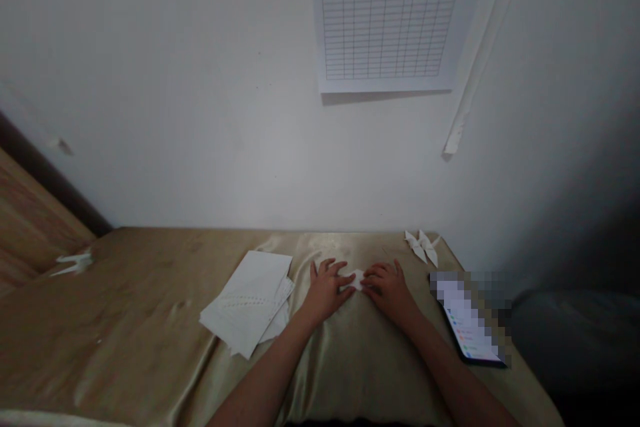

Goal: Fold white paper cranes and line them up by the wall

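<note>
Small white paper piece (357, 280) sits on the table (143, 330), in the gap between the two hands; exact fold too small to read. Left hand (330, 288) is at its 9 o'clock, thumb and forefinger at the near edge of the paper, other fingers loosely spread, half-open. Right hand (385, 285) is at 3 o'clock, fingers bent, tips on the opposite edge. Both touch the paper; pinched or only pressed down, cannot tell. From the paper: two pointed folded paper shapes (429, 250) at 2 o'clock, side by side near the table's back right corner. Phone (467, 320) between 3 and 4 o'clock, screen lit, partly pixelated, lying at a slant beyond the right forearm. Loose stack of white sheets (250, 300) just under 9 o'clock, fanned unevenly, dotted marks across the top sheet. Farther out at 9 o'clock, a white object (75, 262) near the table's left end, blurred. Shiny tan cloth (350, 367) covers the table, creased. White wall (200, 113) behind; printed grid sheet (387, 27) on it at 12 o'clock, pale strip (480, 67) slanting down at 1 o'clock.
</note>
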`<move>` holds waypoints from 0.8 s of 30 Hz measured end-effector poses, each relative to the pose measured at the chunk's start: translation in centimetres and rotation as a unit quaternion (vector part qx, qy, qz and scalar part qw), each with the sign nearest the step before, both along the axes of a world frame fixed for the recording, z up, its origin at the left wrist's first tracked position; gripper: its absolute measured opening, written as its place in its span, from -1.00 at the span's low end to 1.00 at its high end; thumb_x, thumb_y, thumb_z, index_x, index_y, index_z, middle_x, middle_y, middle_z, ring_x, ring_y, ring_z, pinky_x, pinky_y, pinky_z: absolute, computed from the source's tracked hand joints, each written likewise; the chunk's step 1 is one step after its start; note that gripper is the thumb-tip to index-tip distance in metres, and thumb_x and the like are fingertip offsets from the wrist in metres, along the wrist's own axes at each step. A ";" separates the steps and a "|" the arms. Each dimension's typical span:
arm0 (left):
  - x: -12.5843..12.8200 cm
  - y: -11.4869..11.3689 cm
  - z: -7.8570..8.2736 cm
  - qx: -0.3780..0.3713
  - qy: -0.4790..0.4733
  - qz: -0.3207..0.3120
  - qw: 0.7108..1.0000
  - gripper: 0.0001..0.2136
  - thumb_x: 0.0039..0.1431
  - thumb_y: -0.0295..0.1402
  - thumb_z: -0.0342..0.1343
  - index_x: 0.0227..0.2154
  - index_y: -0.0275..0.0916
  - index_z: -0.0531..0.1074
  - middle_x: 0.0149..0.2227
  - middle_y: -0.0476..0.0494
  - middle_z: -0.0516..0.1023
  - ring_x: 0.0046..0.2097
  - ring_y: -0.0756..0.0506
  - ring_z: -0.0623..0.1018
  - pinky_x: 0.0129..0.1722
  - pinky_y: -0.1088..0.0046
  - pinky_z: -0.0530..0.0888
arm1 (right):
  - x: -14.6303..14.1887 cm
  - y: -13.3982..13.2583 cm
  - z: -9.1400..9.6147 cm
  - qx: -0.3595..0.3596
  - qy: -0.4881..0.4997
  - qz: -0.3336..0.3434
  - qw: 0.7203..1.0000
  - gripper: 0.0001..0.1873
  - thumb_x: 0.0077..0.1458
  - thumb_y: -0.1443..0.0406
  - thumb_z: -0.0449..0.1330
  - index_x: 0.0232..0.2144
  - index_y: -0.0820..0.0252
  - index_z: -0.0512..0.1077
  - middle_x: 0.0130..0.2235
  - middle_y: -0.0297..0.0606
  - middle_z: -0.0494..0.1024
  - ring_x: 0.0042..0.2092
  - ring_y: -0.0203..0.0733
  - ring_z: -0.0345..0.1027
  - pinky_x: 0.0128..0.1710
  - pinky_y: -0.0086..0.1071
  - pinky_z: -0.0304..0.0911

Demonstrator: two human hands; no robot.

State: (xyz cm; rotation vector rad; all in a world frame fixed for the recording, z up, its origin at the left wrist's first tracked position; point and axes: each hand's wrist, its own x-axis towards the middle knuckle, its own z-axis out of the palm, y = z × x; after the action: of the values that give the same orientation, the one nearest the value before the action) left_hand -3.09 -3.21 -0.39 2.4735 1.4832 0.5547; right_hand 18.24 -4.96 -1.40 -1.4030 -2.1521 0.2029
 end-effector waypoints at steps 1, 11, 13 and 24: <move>0.1 0.0 0.0 -0.001 -0.005 0.002 1.000 -0.74 0.21 -0.09 0.18 -0.03 0.23 0.52 0.24 0.04 0.38 0.31 -0.32 0.19 0.27 -0.33 -0.15 | 0.0 0.0 -0.1 0.003 0.000 -0.001 1.000 -0.87 0.19 0.25 0.21 -0.25 -0.06 0.58 -0.08 -0.33 0.61 0.11 -0.07 0.30 0.30 0.19 -0.36; 1.2 0.2 0.2 -0.023 -0.031 0.068 0.997 -0.84 0.19 -0.19 0.22 -0.17 0.12 0.59 0.18 0.02 0.45 0.26 -0.29 0.24 0.25 -0.34 -0.13 | -0.4 -0.3 0.7 0.012 -0.019 -0.016 1.000 -0.86 0.18 0.25 0.23 -0.30 -0.12 0.60 -0.11 -0.38 0.61 0.10 -0.09 0.30 0.31 0.18 -0.40; 1.3 0.2 0.2 -0.028 -0.033 0.072 0.996 -0.82 0.16 -0.21 0.24 -0.16 0.13 0.58 0.18 0.03 0.45 0.26 -0.28 0.24 0.26 -0.32 -0.13 | -0.5 -0.4 0.8 0.012 -0.024 -0.022 0.999 -0.85 0.19 0.24 0.21 -0.31 -0.10 0.60 -0.12 -0.37 0.61 0.10 -0.09 0.30 0.32 0.18 -0.42; 1.1 0.3 0.2 -0.028 -0.050 0.063 0.996 -0.87 0.14 -0.09 0.25 -0.30 0.06 0.60 0.16 0.02 0.45 0.26 -0.26 0.25 0.28 -0.28 -0.16 | -1.4 -0.1 0.8 -0.035 0.011 -0.085 0.996 -0.78 0.21 0.21 0.12 -0.33 -0.02 0.58 -0.13 -0.27 0.59 0.06 0.00 0.28 0.26 0.29 -0.37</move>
State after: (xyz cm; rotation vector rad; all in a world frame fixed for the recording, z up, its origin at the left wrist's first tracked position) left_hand -2.04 -2.91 -0.19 2.2862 1.6005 0.6411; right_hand 16.81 -5.04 -0.64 -1.6068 -2.0136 0.2309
